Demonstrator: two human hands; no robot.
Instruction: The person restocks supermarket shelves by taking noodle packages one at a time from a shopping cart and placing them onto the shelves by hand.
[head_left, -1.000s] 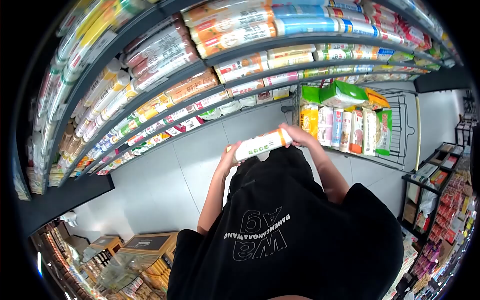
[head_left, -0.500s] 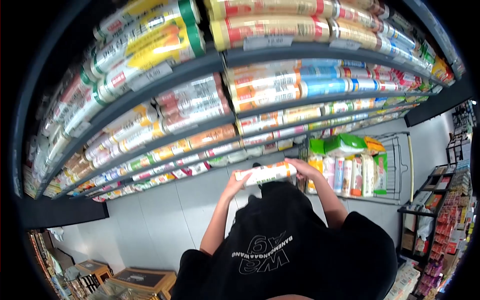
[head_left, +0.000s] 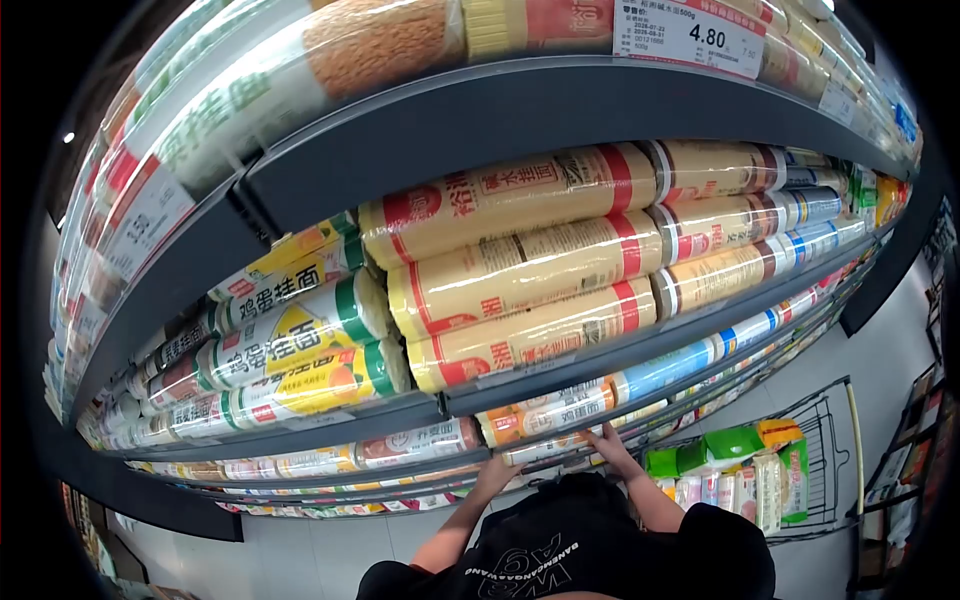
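My left hand and my right hand are closed around the two ends of a white noodle package with orange at its right end. The package lies level, low in the view, in front of my black shirt. Just above it are orange-and-white packages on a shelf. Its outline partly blends with the shelf rows behind.
Long shelves hold stacked beige noodle packages and green-ended yellow ones. A wire cart with several packs, including a green bag, stands at the right. A dark rack is beyond it.
The view has tilted upward, bringing upper shelves and price labels into sight. My hands, the package and the cart now appear lower in the frame. Both hands keep hold of the package.
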